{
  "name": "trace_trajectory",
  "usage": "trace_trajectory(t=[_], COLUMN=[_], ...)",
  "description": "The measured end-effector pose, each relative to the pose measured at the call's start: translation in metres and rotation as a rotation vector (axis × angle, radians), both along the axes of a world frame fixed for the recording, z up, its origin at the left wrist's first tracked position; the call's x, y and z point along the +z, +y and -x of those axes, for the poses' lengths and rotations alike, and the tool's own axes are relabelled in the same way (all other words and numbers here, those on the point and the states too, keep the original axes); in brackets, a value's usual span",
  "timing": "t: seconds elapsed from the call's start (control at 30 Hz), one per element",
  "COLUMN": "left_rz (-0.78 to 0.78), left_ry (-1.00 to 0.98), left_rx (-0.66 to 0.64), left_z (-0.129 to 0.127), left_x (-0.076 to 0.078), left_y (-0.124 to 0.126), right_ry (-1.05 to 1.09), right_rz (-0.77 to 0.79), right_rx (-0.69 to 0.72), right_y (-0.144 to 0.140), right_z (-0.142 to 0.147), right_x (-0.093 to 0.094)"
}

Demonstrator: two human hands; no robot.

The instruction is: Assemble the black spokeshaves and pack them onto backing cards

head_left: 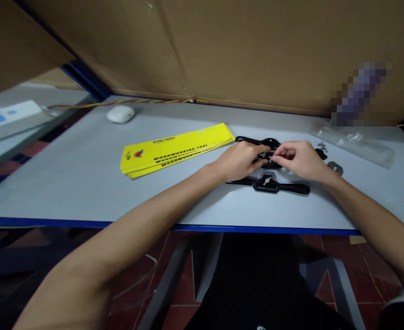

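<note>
We're seeing the middle black spokeshave [273, 164] lying right under both hands' fingertips, axis apparently running left-right, left hand [239, 160] and right hand [302, 158] sitting equally near, thumbs almost meeting forefingers, clamping unclear.

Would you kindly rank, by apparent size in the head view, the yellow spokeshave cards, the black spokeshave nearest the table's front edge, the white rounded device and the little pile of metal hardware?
1. Yellow spokeshave cards, together
2. Black front spokeshave
3. White rounded device
4. Metal hardware pile
</note>
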State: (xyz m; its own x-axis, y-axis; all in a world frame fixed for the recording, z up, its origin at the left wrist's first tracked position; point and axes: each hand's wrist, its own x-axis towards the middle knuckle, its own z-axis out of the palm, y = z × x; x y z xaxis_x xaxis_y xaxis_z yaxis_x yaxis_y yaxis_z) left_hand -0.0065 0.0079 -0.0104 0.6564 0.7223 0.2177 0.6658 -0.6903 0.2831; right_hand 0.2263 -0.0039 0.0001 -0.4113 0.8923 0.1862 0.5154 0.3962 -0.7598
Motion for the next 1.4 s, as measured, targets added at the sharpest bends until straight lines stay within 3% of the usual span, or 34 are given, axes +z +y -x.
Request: trace_trajectory(t=[0.27, 1.4], left_rz=[0.026, -0.022], left_ry=[0.015, 0.021], left_rx=[0.011, -0.006], left_z=[-0.0012, -0.0004], left_x=[0.0044, -0.0013], left_y=[-0.0030, -0.0006], right_ry=[0.030, -0.190], right_rz=[0.034, -0.176], right_rx=[0.002, 0.077], right_y=[0.0008, -0.0021], right_z=[0.0000, 0.0043], right_x=[-0.0011, 0.0034])
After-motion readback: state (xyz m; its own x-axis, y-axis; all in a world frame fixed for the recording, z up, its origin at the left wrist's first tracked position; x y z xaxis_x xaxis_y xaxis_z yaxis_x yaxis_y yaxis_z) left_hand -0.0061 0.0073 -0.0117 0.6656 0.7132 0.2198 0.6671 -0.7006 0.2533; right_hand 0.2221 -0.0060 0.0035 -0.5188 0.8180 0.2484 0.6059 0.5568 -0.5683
